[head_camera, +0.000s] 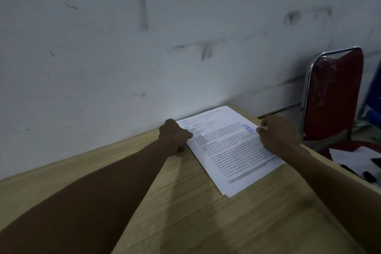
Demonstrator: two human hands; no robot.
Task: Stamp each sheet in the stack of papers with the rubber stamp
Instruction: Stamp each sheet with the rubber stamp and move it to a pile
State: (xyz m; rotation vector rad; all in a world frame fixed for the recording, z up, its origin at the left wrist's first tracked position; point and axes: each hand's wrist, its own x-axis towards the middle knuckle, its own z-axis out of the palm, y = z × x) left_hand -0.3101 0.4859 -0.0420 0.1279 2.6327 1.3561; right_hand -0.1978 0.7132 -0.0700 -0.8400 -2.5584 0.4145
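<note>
2 hands: left hand (175,135) grip apparently pinches stamped paper stack (231,150); right hand (278,136) likewise.

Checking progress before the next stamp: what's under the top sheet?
More sheets: their offset edges peek out below the top sheet, which bears a blue stamp mark. Their faces are covered, so stamps can't be seen.

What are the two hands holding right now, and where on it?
Both grip the stack of papers: the left hand at its left edge, the right hand at its right edge beside the blue stamp mark.
</note>
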